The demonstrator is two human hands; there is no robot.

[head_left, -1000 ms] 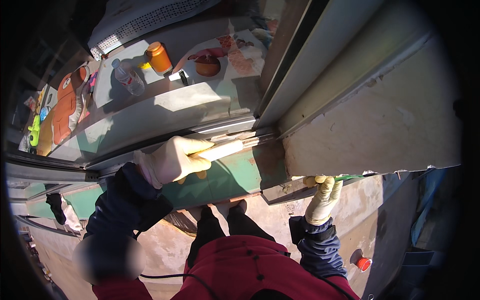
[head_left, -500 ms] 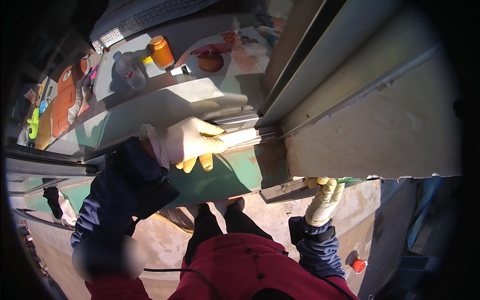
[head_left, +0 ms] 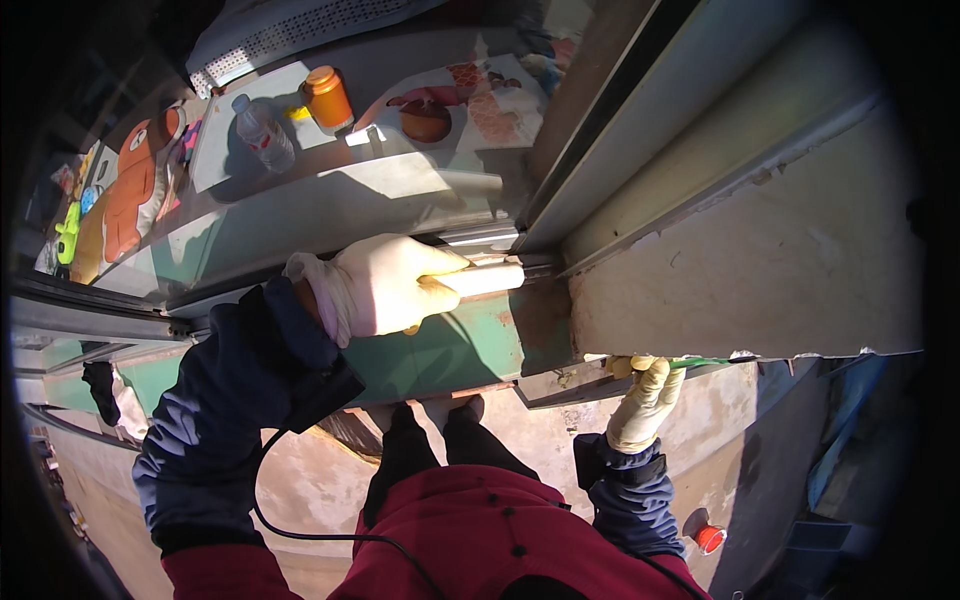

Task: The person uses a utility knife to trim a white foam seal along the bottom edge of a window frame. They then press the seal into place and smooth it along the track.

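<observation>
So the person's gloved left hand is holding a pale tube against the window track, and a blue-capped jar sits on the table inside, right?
Not quite. The jar has an orange cap, not blue, as the head view shows. The gloved left hand does hold the pale tube against the window track.

Lying under hard sunlight: grey window frame (head_left: 640, 110), chipped concrete wall (head_left: 760, 270), green sill (head_left: 440, 350), sandy floor (head_left: 310, 480), and behind the glass a table (head_left: 230, 150) bearing bottle (head_left: 264, 132) and orange jar (head_left: 327, 97).
</observation>
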